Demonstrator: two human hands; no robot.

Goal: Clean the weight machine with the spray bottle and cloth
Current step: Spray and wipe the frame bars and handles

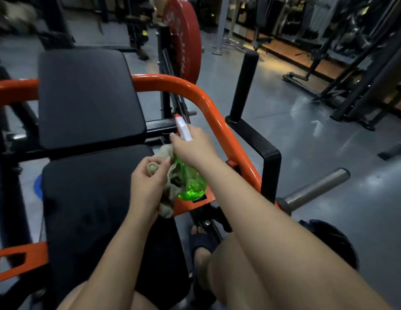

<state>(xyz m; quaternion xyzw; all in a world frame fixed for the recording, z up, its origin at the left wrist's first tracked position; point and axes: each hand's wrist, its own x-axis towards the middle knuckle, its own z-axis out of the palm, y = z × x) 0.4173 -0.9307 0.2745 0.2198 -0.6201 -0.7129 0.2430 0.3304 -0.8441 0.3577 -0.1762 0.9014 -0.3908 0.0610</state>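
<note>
Right hand (193,146) grips spray bottle (190,182) beside orange bar (217,121) (left hand (148,175) pinches cloth (170,186)).

Behind right hand (193,149), spray bottle (191,184) trigger

Left hand (148,179) pinches cloth (166,209); right hand (193,147) grips spray bottle (191,186).
</note>
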